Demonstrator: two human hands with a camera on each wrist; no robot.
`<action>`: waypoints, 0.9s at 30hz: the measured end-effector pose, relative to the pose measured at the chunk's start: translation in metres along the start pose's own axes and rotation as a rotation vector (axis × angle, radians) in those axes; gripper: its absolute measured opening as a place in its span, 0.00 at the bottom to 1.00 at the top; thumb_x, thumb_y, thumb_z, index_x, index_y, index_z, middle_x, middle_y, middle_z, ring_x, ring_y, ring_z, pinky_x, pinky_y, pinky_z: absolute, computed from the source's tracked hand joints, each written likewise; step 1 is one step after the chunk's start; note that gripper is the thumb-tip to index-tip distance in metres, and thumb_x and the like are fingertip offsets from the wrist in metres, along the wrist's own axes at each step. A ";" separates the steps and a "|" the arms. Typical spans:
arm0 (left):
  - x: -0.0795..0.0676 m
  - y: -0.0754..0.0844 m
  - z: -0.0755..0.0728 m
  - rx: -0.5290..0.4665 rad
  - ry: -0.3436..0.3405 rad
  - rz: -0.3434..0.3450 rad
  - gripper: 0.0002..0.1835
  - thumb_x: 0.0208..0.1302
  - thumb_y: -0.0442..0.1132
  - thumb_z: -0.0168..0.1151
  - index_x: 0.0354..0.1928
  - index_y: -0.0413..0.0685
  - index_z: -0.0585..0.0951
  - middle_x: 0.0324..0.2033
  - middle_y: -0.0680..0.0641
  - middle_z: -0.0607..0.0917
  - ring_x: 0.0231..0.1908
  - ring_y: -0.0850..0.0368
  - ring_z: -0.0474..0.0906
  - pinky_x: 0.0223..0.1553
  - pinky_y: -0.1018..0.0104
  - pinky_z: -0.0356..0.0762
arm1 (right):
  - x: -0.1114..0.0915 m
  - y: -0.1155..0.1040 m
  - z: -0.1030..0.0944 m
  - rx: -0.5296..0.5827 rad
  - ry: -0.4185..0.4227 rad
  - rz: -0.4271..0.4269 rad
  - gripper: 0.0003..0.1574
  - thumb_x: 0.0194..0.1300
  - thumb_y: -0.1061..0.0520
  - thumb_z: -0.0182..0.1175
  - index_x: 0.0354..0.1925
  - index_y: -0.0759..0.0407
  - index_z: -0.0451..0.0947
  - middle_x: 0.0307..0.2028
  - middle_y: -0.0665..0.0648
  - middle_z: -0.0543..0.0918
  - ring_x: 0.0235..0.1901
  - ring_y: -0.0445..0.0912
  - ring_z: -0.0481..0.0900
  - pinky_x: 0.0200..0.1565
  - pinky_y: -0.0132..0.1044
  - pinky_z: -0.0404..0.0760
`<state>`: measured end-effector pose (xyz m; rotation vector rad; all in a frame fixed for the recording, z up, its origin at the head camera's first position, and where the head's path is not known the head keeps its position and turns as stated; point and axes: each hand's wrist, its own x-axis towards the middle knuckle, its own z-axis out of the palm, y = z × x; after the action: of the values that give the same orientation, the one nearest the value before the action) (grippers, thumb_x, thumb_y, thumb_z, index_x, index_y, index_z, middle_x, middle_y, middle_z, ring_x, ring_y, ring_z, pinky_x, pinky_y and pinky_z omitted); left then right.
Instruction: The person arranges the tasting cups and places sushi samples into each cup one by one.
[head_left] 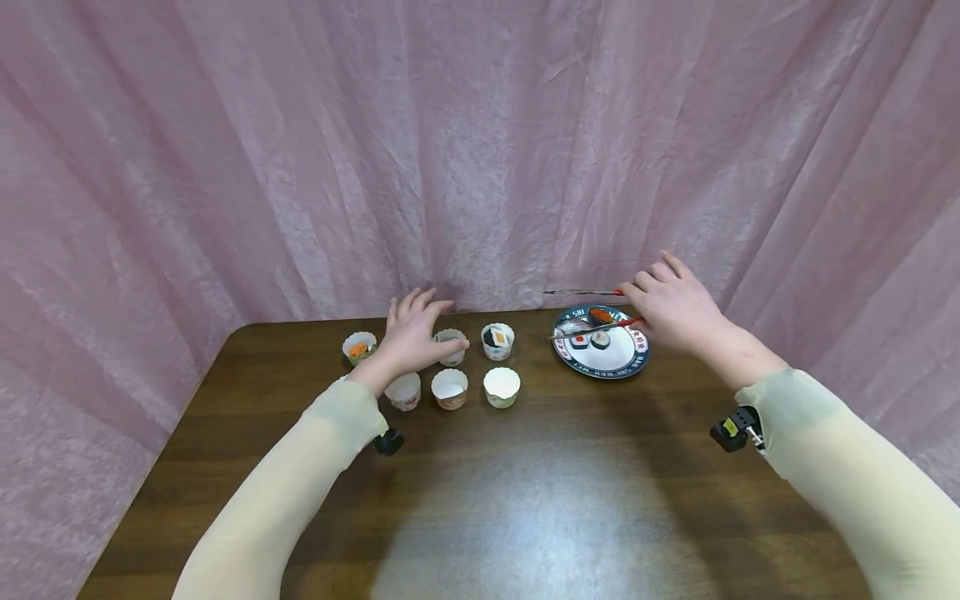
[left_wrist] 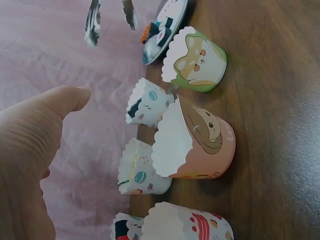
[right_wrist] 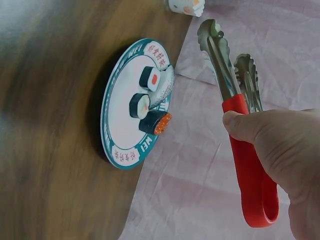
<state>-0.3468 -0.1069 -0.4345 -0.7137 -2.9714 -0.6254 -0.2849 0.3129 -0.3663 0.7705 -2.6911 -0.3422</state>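
Observation:
My right hand [head_left: 671, 300] grips metal tongs [right_wrist: 245, 150] by their red handle, with the two scalloped tips spread apart and nothing between them. In the head view the tongs reach left over a round plate [head_left: 607, 357] with a teal rim. On it sit a roe-topped roll [right_wrist: 156, 123], a roll with a pale green centre [right_wrist: 139, 105], a roll with a red centre [right_wrist: 150, 78] and a silvery spotted piece [right_wrist: 166, 86]. Spread fingers of my left hand [head_left: 411, 335] hover over the paper cups, holding nothing.
Scalloped paper cups stand in two rows. Sushi pieces show in the back-right cup [head_left: 497, 342] and something orange in the back-left cup [head_left: 360, 347]. A dog-print cup [left_wrist: 197, 62] stands front right, beside a brown-and-pink cup [left_wrist: 212, 135]. Behind the wooden table [head_left: 525, 492] hangs a pink curtain [head_left: 480, 150].

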 end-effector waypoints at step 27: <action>-0.077 -0.032 -0.018 -0.062 0.159 0.055 0.47 0.58 0.62 0.74 0.75 0.51 0.69 0.79 0.41 0.54 0.78 0.38 0.39 0.73 0.33 0.30 | -0.046 0.010 0.016 0.037 0.034 0.016 0.37 0.51 0.53 0.78 0.58 0.65 0.80 0.48 0.64 0.83 0.54 0.64 0.73 0.70 0.65 0.54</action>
<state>-0.2929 -0.1729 -0.4391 -0.7113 -2.7890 -0.7369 -0.2587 0.3488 -0.3882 0.7583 -2.6770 -0.2732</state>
